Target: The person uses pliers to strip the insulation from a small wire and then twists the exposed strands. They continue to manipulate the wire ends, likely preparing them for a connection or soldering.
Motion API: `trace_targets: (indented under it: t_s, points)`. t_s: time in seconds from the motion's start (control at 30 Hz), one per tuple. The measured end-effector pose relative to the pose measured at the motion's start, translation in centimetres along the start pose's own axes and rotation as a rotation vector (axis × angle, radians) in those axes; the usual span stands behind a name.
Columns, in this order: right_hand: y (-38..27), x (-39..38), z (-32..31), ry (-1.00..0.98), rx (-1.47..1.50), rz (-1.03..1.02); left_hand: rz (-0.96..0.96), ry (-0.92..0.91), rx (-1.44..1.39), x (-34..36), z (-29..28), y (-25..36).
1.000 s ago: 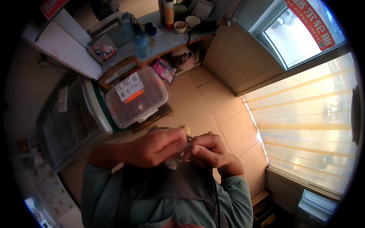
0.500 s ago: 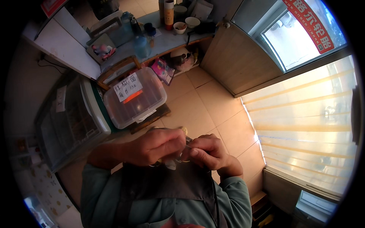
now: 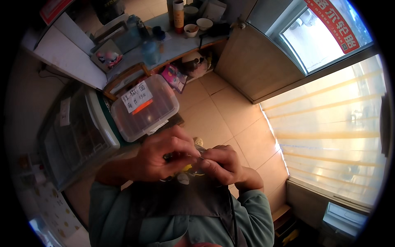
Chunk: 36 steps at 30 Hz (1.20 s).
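My left hand [image 3: 163, 154] and my right hand [image 3: 219, 164] meet in front of my dark apron [image 3: 177, 201]. The fingertips of my right hand are pinched on a thin metal piece [image 3: 200, 157]. My left hand is closed, its bent fingers at the same piece and over a small cluster of items: a yellow piece [image 3: 187, 168], some metal loops and a pale piece [image 3: 183, 178]. What the cluster is, and how much of it each hand holds, I cannot make out. A beige perforated shoe [image 3: 198, 141] shows on the floor just beyond my hands.
Ahead-left are a lidded plastic tub [image 3: 154, 111] with a paper label, a wooden chair and a glass-topped case [image 3: 74, 131]. Behind them stands a counter [image 3: 168, 45] with bowls, bottles and a mirror. A door [image 3: 234, 66] and a striped curtain [image 3: 321, 123] are on the right.
My left hand's upper fingers and knuckles have risen and spread a little, exposing more of the yellow piece. My right hand stays pinched in nearly the same place.
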State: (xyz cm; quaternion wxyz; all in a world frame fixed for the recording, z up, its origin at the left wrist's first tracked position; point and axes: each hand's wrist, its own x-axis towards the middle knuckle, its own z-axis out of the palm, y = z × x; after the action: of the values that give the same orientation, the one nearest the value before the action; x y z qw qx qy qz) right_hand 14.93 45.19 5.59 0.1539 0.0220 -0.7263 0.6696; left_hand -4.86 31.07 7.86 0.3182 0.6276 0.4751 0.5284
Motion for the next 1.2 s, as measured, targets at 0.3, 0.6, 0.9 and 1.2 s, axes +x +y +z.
trace_targets:
  t_s: [0.3,0.6,0.9,1.2]
  points:
    - [-0.4,-0.6,-0.5,-0.037,0.476,0.331,-0.246,0.108,-0.272,0.0,0.0,-0.2]
    - [-0.1,-0.2,-0.4,-0.04,0.448,0.273,-0.699,0.047,-0.856,0.6,-1.4,0.0]
    - [-0.2,0.2,-0.5,-0.002,0.232,0.151,-0.695,0.104,-0.859,0.2,-1.2,-0.2]
    - [0.4,1.3,0.0,-0.006,0.021,-0.153,-0.097,-0.056,-0.932,0.0,-1.4,-4.2]
